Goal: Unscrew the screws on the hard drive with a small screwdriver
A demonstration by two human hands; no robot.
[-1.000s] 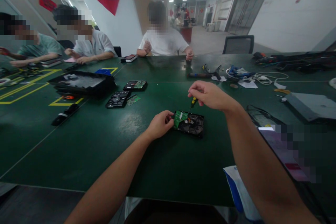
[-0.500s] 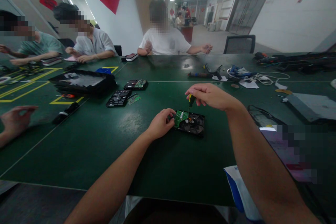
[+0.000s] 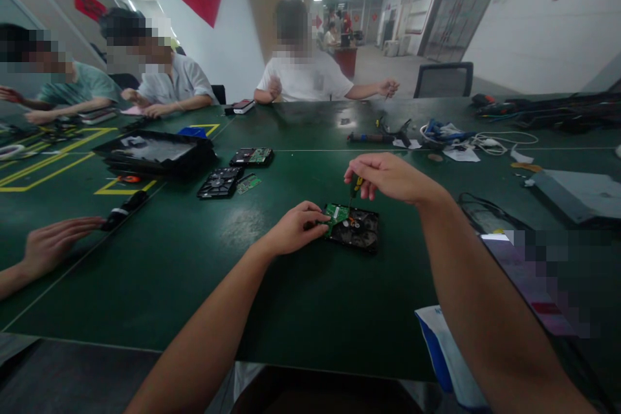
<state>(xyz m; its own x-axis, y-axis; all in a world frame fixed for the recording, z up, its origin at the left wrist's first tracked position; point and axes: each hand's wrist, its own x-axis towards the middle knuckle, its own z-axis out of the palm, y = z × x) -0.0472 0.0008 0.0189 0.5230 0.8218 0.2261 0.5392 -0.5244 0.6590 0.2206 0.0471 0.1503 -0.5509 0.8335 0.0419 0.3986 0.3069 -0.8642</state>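
Observation:
A black hard drive point(image 3: 358, 230) lies on the green table point(image 3: 194, 259), with a green circuit board point(image 3: 336, 211) at its left end. My left hand point(image 3: 294, 228) rests at the drive's left edge, fingers pinched on the circuit board. My right hand point(image 3: 388, 176) hovers above the drive, closed round a yellow-and-black screwdriver point(image 3: 356, 186) that points down onto the drive.
Another person's hand point(image 3: 53, 242) lies flat at the left edge near a black tool point(image 3: 125, 208). A black tray point(image 3: 152, 152), two more drives point(image 3: 219, 182) and loose boards lie at the far left. Cables and tools point(image 3: 446, 136) sit at the back right. Three people sit across the table.
My left fingers have stretched further onto the circuit board. The neighbour's hand at the left came into view and has flattened on the table. My right hand has barely moved.

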